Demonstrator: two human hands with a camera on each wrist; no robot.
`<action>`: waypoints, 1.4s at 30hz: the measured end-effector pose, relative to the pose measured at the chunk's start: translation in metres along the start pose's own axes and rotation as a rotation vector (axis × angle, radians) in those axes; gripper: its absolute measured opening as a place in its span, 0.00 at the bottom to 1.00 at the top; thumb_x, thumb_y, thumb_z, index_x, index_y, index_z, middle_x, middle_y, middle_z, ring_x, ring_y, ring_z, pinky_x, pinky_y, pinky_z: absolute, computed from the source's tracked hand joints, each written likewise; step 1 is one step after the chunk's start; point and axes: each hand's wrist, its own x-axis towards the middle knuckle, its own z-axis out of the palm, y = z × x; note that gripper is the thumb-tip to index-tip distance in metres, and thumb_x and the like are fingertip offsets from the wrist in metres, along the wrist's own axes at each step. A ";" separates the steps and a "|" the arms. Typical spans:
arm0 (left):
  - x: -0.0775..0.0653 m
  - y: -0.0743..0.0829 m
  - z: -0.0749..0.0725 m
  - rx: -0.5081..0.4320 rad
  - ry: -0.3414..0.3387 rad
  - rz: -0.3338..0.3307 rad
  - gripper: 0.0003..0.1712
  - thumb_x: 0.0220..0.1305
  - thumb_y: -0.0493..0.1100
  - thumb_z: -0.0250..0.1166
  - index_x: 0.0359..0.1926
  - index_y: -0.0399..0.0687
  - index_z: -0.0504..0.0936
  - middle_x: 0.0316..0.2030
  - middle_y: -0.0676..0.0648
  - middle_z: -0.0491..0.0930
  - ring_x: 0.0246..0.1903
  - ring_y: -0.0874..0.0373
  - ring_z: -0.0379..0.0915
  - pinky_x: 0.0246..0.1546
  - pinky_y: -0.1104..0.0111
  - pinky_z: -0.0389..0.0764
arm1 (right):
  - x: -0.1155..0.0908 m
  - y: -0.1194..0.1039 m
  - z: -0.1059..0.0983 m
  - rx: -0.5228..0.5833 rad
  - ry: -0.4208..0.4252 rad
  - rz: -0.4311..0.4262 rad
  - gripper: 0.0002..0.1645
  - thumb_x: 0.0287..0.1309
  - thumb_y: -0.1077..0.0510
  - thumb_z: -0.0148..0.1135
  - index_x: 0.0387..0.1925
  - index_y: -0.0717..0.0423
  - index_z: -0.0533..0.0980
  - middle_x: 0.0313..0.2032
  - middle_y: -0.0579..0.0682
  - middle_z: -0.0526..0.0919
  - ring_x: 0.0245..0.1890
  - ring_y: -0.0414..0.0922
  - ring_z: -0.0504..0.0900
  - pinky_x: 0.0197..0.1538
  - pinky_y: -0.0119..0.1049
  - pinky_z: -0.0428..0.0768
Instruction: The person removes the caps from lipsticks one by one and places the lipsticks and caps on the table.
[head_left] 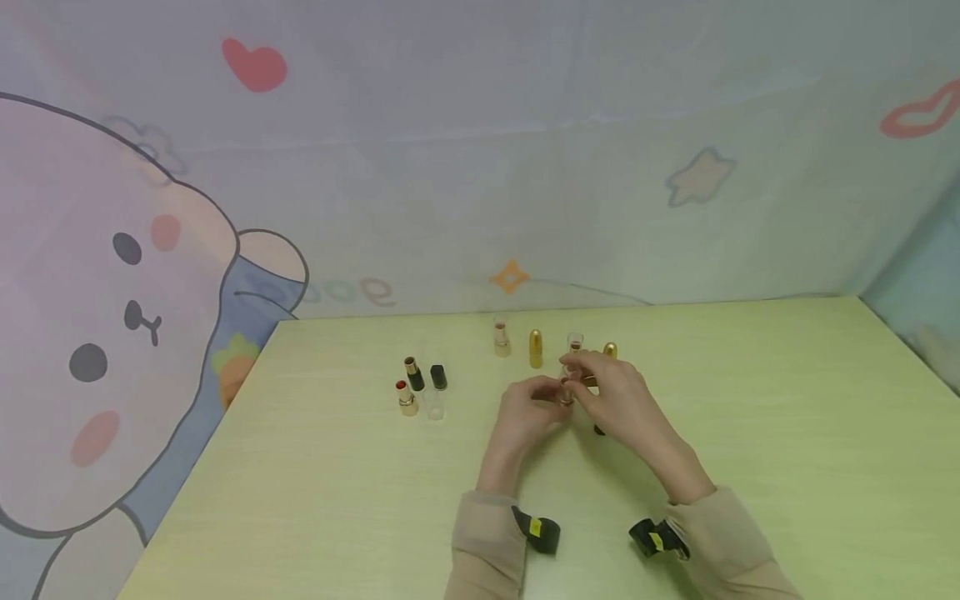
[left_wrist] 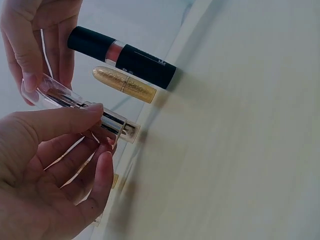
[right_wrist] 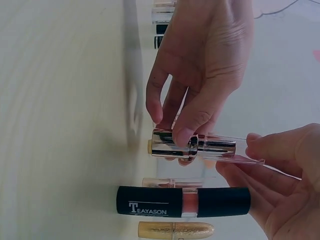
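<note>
A shiny gold lipstick (right_wrist: 167, 144) with a clear cap (right_wrist: 241, 150) stands upright between the two hands, close to the table. In the left wrist view, the thumb and fingers of the left hand (left_wrist: 55, 155) pinch its metallic base. The right hand (right_wrist: 285, 175) grips the clear cap from above between thumb and fingers. The cap surrounds the upper part of the lipstick; whether it is fully seated I cannot tell. Beside the hands stand a black lipstick tube (right_wrist: 150, 201) with white lettering and a gold bullet-shaped lipstick (right_wrist: 175, 230).
Behind the hands stand a clear-capped lipstick (head_left: 501, 342), a gold bullet lipstick (head_left: 536, 350) and another clear-capped one (head_left: 575, 340). Leftward are an uncapped red lipstick (head_left: 407, 400), an uncapped black one (head_left: 415, 377), a black cap (head_left: 438, 377) and a loose clear cap (head_left: 434, 407).
</note>
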 end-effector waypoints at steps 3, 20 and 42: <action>-0.001 0.002 -0.003 0.000 0.004 -0.006 0.16 0.49 0.32 0.70 0.42 0.46 0.86 0.39 0.47 0.86 0.40 0.62 0.78 0.49 0.67 0.76 | 0.001 -0.002 0.000 0.006 0.017 -0.002 0.17 0.58 0.64 0.63 0.51 0.61 0.77 0.40 0.57 0.85 0.39 0.54 0.86 0.41 0.46 0.84; -0.006 0.001 -0.016 -0.002 0.004 0.025 0.16 0.51 0.35 0.71 0.44 0.46 0.85 0.43 0.45 0.85 0.41 0.59 0.81 0.43 0.71 0.79 | 0.000 -0.018 -0.003 0.044 0.098 -0.033 0.19 0.57 0.65 0.64 0.52 0.63 0.76 0.38 0.58 0.85 0.40 0.55 0.86 0.45 0.48 0.84; -0.025 -0.013 -0.056 0.002 0.006 0.027 0.16 0.52 0.34 0.70 0.44 0.44 0.85 0.45 0.44 0.85 0.44 0.54 0.81 0.48 0.64 0.80 | -0.005 -0.034 0.006 0.090 0.197 -0.063 0.17 0.56 0.66 0.65 0.48 0.65 0.78 0.36 0.56 0.84 0.39 0.51 0.85 0.43 0.42 0.85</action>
